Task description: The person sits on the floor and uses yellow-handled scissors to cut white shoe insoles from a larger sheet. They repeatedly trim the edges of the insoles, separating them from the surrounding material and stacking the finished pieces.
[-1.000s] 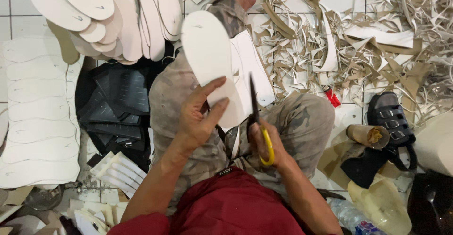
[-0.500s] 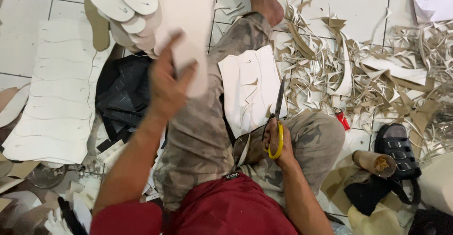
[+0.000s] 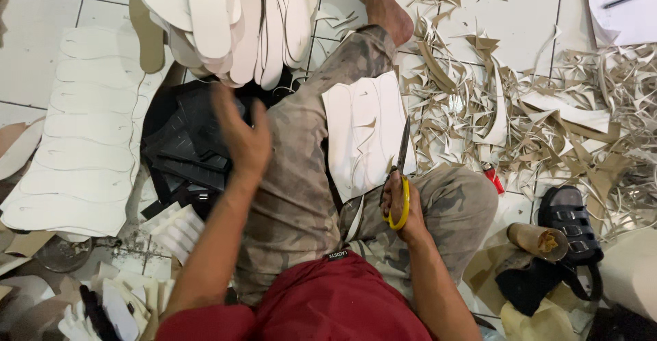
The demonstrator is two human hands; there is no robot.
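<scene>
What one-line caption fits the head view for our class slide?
Seated on a tiled floor, right hand holds yellow-handled scissors over white sheet; empty left hand hovers near cut-out soles.

A small black label (image 3: 340,254) with pale lettering sits at the trouser waistband, just above the red shirt hem, a short rectangle lying slightly tilted. A white sheet of paper (image 3: 619,5) lies on the floor tiles at the upper right corner. No packages, signs or screens show.

Yellow-handled scissors (image 3: 400,177); white insoles (image 3: 233,19); camouflage trousers (image 3: 301,170).
</scene>
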